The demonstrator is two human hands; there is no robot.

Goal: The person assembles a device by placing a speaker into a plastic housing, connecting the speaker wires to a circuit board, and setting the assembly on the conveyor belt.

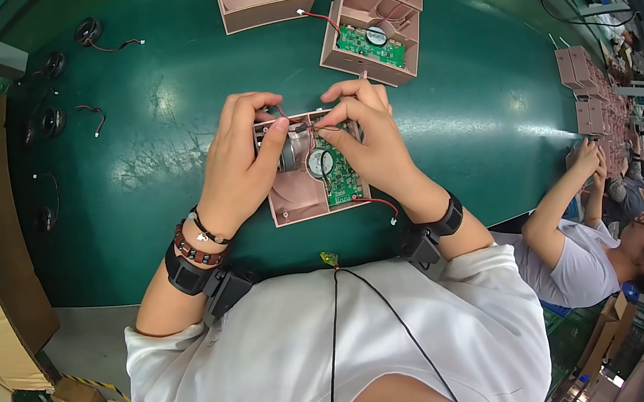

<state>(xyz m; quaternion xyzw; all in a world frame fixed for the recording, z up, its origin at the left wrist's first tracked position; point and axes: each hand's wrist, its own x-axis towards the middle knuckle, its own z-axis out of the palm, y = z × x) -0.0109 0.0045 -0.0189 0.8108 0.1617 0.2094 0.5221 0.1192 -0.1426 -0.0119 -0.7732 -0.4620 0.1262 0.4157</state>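
Note:
A pinkish-brown plastic housing [296, 202] lies in front of me on the green table. Its right part holds a green circuit board [343, 174] with a round white-faced component [321, 163]. In the left part sits a round dark speaker [287, 156], partly covered by my fingers. My left hand [242, 142] pinches a thin red-and-black wire [302, 124] at the housing's far edge. The same wiring is pinched by my right hand [370, 131] above the board; its exact ends are hidden. A red lead [378, 200] with a white plug hangs over the near right corner.
Two similar housings, one [269, 11] at the back and another [377, 68] at the back right, contain boards. Several loose speakers [54, 122] with wires lie at left, beside a cardboard box [9, 223]. A co-worker [576, 254] sits at right near stacked housings [588, 115].

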